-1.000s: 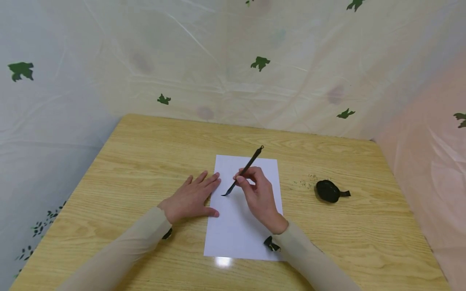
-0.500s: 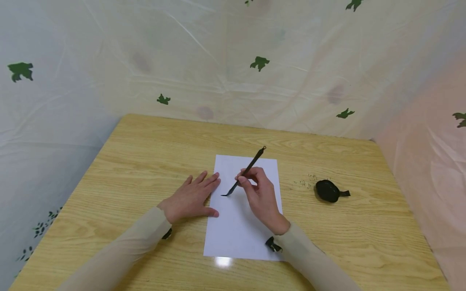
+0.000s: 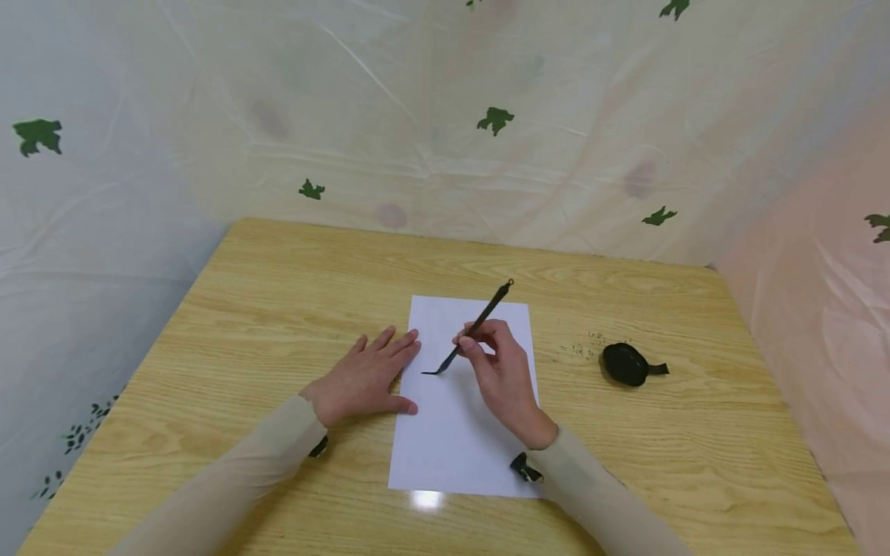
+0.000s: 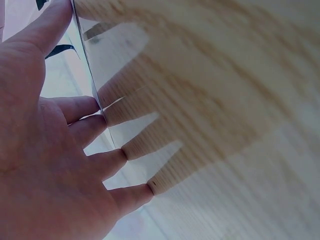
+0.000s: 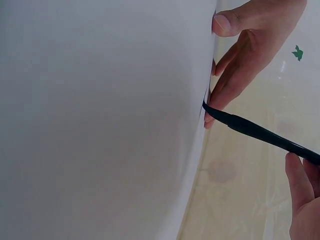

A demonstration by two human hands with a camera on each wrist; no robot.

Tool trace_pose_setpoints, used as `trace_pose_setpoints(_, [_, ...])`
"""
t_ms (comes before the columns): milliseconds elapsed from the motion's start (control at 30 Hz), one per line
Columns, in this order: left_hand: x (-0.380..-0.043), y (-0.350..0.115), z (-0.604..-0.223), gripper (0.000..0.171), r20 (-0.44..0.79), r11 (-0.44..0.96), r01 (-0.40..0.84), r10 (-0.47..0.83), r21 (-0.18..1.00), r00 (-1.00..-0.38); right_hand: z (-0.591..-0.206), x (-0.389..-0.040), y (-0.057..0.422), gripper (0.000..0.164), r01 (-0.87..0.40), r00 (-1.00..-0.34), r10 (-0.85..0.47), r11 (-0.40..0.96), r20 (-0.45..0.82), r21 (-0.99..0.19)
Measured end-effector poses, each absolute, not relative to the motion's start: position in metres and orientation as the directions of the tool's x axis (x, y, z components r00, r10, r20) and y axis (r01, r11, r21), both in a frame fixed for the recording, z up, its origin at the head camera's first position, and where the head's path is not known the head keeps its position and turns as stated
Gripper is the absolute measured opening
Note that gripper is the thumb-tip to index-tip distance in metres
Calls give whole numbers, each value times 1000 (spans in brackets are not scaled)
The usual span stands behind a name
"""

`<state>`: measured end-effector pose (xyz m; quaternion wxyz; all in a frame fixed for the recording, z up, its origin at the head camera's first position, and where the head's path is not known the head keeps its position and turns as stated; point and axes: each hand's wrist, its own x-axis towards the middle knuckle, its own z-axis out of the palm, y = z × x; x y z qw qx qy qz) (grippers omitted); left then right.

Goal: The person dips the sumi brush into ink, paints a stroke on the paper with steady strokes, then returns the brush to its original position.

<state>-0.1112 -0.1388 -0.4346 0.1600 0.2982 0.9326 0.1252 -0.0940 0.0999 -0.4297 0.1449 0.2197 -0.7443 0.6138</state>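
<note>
A sheet of white paper (image 3: 445,448) lies on the wooden table. My right hand (image 3: 504,378) pinches a black writing brush (image 3: 487,313) between thumb and fingers, the handle slanting up to the right. Its bent tip touches the paper, at the right end of a short black stroke (image 3: 427,373). With fingers spread, my left hand (image 3: 365,378) rests flat across the paper's left edge, its fingertips and thumb tip on the sheet. The left wrist view shows its palm (image 4: 45,155) and fingers against the tabletop. In the right wrist view the brush (image 5: 255,131) meets the sheet.
A small black dish with a short handle (image 3: 626,364) stands on the table (image 3: 695,448) to the right of the paper. Small dark specks (image 3: 580,350) lie beside it. Pale curtains with green bird shapes (image 3: 496,120) hang behind and at both sides of the table.
My right hand and the brush have slid a little to the right, and the black stroke has lengthened behind the tip. The left hand and the paper stay in place.
</note>
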Motion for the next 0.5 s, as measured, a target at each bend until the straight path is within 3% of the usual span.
trace_pose_setpoints(500, [-111,-139,-436,98,-225,790,520,599,325,-768,-430,-92,103,17,-500,-865,-126,142,486,-854])
